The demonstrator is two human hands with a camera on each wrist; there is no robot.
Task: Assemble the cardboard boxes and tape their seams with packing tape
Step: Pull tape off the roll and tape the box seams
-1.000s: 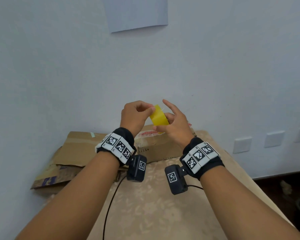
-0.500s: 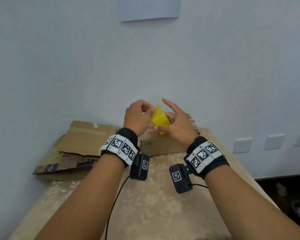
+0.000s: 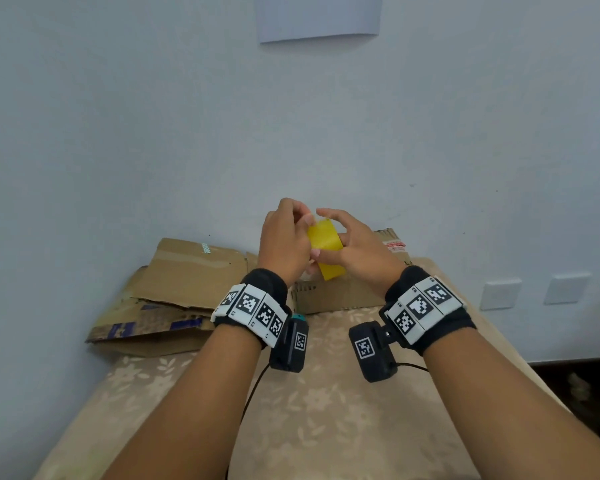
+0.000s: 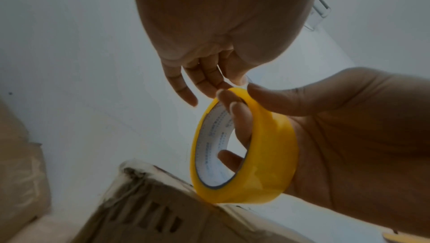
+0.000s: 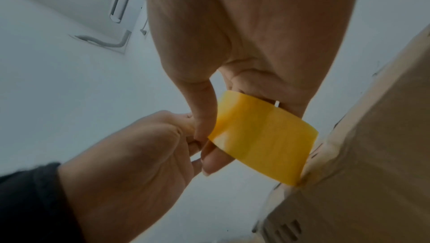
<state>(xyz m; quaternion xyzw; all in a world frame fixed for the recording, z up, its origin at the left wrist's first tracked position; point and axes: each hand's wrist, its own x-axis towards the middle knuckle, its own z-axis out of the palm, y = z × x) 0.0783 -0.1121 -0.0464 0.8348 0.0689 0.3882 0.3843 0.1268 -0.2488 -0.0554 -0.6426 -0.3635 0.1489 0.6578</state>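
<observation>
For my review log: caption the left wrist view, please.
Right hand grips yellow tape roll; left hand picks its edge.

Head view above; wrist views upward, close

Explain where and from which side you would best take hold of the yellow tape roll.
Hook fingers through the open core of the tape roll and press a thumb on its smooth outer band, as the right hand does. Come from the flat open side: the ring shape gives a secure pinch there.
</observation>
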